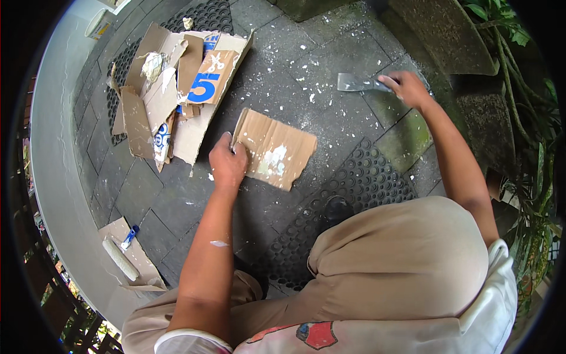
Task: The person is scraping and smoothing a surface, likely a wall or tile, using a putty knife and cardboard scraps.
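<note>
My left hand (pixel 229 160) is closed on the left edge of a torn piece of brown cardboard (pixel 259 137), which bears white paint chips near its middle. Out to the right, my right hand (pixel 407 88) grips the handle of a putty knife (pixel 356 82). Its wide metal blade points left, low over the dark stone tiles or touching them; I cannot tell which. White flakes lie scattered on the tiles (pixel 277 76) between the two hands.
Torn cardboard with blue printing (pixel 227 79) is heaped at the far left, with a crumpled whitish lump (pixel 153 66) on it. A paint roller (pixel 121 259) lies on cardboard at the near left. Rubber mats (pixel 368 177), stone blocks (pixel 448 35) and plants (pixel 516 35) surround me.
</note>
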Tool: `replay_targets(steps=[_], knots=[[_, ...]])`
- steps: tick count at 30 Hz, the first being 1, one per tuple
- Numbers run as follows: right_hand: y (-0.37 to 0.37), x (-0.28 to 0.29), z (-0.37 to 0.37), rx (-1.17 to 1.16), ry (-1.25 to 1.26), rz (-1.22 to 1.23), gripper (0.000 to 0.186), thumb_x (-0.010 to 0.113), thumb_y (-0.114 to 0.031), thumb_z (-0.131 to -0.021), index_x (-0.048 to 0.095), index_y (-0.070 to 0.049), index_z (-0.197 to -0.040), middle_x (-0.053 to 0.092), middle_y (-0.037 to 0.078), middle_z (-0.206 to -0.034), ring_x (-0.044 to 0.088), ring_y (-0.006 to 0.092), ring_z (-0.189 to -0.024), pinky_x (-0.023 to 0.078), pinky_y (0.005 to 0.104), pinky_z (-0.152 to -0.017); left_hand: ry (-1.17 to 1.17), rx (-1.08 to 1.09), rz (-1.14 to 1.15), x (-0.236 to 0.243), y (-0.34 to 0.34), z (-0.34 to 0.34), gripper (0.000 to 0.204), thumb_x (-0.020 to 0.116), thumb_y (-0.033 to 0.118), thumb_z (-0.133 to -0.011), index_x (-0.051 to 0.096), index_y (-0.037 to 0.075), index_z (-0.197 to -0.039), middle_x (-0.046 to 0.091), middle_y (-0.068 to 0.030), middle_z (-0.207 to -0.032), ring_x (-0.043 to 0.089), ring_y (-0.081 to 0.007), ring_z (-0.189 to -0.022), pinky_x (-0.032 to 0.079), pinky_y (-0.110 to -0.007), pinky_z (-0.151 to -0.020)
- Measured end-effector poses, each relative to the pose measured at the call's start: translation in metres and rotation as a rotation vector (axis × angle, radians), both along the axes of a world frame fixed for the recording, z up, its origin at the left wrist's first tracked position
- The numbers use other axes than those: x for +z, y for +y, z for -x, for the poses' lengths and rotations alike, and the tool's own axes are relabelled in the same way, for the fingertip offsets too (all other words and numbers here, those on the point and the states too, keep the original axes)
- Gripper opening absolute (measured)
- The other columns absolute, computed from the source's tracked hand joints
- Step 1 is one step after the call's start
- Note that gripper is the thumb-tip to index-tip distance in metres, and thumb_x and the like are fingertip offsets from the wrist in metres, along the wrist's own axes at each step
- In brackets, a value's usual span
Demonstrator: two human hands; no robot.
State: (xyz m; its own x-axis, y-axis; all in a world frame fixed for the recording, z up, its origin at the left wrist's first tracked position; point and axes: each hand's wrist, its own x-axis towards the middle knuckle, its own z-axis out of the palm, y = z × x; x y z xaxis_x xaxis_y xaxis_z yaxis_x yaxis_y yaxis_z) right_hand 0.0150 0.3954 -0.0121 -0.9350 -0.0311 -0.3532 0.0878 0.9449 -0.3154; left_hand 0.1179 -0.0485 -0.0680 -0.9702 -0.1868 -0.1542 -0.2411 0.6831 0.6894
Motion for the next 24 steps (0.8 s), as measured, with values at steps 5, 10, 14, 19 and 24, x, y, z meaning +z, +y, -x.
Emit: replay_targets(steps=[5, 10, 14, 19, 24], knots=[[-0.064, -0.008, 0.048, 0.438, 0.004, -0.105, 0.054, 0.052, -0.058, -0.092, 0.074, -0.008, -0.093, 0.067, 0.020, -0.084, 0.063, 0.0401, -0.086, 0.048, 0.0476, -0.077, -0.222, -0.263, 0.084, 0.003, -0.024, -0.008, 0.025, 0.057, 0.021, -0.078, 0.059, -0.002, -0.088, 0.060, -0.0290, -0.084, 0.059, -0.0474, -0.083, 0.047, -0.049, -0.074], [-0.112, -0.031, 0.047, 0.627, 0.160, -0.034, 0.052, 0.054, -0.053, -0.094, 0.070, -0.005, -0.082, 0.064, 0.020, -0.078, 0.060, 0.0414, -0.078, 0.045, 0.0477, -0.071, -0.399, -0.429, 0.087, 0.011, -0.047, -0.020, 0.027, 0.061, 0.025, -0.075, 0.060, 0.002, -0.089, 0.063, -0.0237, -0.083, 0.061, -0.0444, -0.082, 0.049, -0.048, -0.075], [-0.101, -0.002, 0.041, 0.505, 0.031, 0.160, 0.053, 0.059, -0.050, -0.092, 0.065, 0.000, -0.075, 0.059, 0.020, -0.070, 0.055, 0.0388, -0.068, 0.044, 0.0452, -0.067, -0.138, -0.602, 0.124, -0.002, -0.067, -0.034, 0.025, 0.064, 0.027, -0.079, 0.061, 0.004, -0.088, 0.060, -0.0177, -0.092, 0.056, -0.0375, -0.095, 0.047, -0.045, -0.081], [-0.062, 0.000, 0.038, 0.333, 0.097, -0.113, 0.061, 0.059, -0.060, -0.088, 0.065, -0.002, -0.072, 0.058, 0.020, -0.065, 0.055, 0.0409, -0.069, 0.044, 0.0467, -0.066, 0.064, -0.349, 0.228, -0.009, -0.042, -0.032, 0.025, 0.068, 0.024, -0.085, 0.060, 0.002, -0.096, 0.059, -0.0173, -0.097, 0.055, -0.0361, -0.098, 0.047, -0.045, -0.084], [-0.072, -0.004, 0.058, 0.389, 0.147, -0.183, 0.063, 0.058, -0.063, -0.086, 0.065, -0.002, -0.070, 0.058, 0.021, -0.067, 0.057, 0.0413, -0.072, 0.044, 0.0481, -0.068, -0.102, -0.398, 0.196, -0.006, -0.019, -0.015, 0.024, 0.071, 0.017, -0.082, 0.060, 0.003, -0.099, 0.061, -0.0170, -0.098, 0.057, -0.0366, -0.099, 0.048, -0.046, -0.087]])
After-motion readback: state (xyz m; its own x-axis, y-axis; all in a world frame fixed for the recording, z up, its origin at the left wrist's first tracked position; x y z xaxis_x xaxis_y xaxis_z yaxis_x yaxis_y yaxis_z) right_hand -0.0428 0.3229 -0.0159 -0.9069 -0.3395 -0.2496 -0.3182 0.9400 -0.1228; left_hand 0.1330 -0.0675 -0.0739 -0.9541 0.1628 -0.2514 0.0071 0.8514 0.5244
